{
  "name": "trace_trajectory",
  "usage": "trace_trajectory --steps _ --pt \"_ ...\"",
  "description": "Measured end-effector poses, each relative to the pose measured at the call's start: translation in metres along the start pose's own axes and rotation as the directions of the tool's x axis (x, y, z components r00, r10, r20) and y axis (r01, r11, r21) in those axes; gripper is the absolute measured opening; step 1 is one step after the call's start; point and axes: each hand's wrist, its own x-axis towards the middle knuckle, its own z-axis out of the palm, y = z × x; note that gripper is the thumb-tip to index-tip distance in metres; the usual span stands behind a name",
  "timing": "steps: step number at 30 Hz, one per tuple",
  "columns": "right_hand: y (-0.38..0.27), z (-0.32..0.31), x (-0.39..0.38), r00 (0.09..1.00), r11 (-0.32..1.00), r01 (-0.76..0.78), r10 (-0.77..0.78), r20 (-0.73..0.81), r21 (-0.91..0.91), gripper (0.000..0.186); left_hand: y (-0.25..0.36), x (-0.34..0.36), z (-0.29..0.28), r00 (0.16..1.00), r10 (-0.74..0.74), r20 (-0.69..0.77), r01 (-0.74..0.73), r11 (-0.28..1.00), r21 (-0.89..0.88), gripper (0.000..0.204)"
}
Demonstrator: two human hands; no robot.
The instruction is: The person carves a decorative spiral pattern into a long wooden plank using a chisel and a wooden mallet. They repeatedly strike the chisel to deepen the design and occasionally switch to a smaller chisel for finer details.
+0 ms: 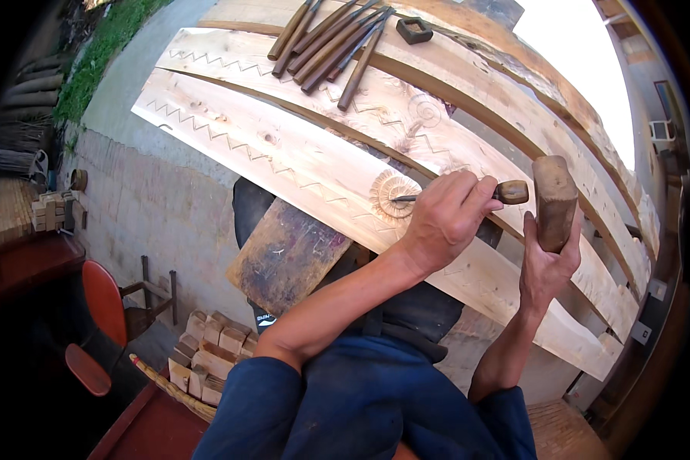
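Observation:
My left hand (446, 217) is closed round a carving chisel (512, 192) with a wooden handle. The chisel's narrow dark blade slants onto a round, petal-like carving (392, 190) in a pale wooden plank (241, 142). To the right, my right hand (546, 274) grips a thick wooden mallet (556, 201). The mallet's block stands just beyond the handle's end, with a small gap between them. A zigzag line is marked along the plank left of the round carving. My left palm and the chisel's middle are hidden by my fingers.
Several wood-handled chisels (331, 47) lie across the far planks, beside a small dark square box (414, 31). A stained board (287, 253) sits below the plank's near edge. At lower left are a basket of wood blocks (211, 353) and a red chair (104, 303).

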Motion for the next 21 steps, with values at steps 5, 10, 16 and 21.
trace_trajectory --steps 5,10,16,21 --pt "0.025 -0.006 -0.009 0.935 0.928 -0.289 0.326 -0.14 0.236 0.055 -0.001 -0.001 0.003 0.998 0.002 0.062 -0.005 0.998 0.056 0.03" --pt "0.024 -0.018 -0.011 0.923 0.911 -0.28 0.342 -0.177 0.302 0.056 0.005 0.01 -0.022 0.977 0.099 -0.191 -0.117 0.99 -0.082 0.034" --pt "0.021 -0.026 -0.019 0.924 0.862 -0.269 0.357 -0.139 0.429 0.058 -0.019 0.004 -0.076 0.935 -0.236 -0.264 0.209 0.97 -0.125 0.032" --pt "0.024 -0.028 -0.023 0.923 0.884 -0.301 0.364 -0.123 0.359 0.057 -0.034 -0.017 -0.098 0.898 -0.391 -0.199 0.368 0.918 -0.144 0.023"
